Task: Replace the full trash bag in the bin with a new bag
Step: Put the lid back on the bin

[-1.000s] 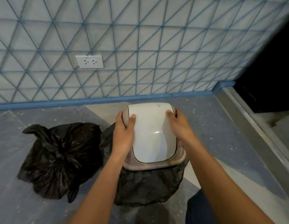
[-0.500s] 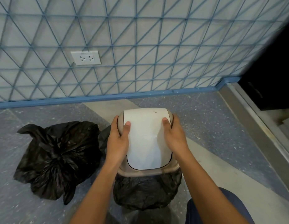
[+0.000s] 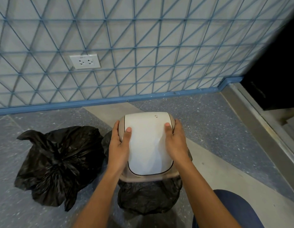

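Both forearms are bare with no sleeves showing, and a dark blue trouser leg (image 3: 231,209) covers one knee.

bin lid (image 3: 148,145) lower in view, both thumbs slid nearer its far end, knee more visible

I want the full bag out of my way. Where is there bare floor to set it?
Bare floor lies right of the lidded beige bin, up to the grey door sill, and behind it to the blue skirting. Left is crowded: the tied black trash bag lies close beside the bin.
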### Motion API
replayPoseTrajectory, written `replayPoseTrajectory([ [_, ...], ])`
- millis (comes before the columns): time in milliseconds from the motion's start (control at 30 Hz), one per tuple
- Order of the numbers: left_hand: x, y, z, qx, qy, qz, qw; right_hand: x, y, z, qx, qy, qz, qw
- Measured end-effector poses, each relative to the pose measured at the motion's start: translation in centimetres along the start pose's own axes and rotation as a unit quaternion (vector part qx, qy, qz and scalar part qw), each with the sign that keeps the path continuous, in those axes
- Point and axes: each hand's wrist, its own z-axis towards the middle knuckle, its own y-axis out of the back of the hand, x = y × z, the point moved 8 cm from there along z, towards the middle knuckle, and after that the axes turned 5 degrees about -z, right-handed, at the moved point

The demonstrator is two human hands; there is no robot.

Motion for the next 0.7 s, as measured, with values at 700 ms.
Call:
replayPoseTrajectory([
  [700, 7.8, 2.7, -2.6, -0.125, 0.218, -0.1, 0.963, -9.3, -1.8, -0.6, 0.027, -0.218, 0.274, 0.936],
])
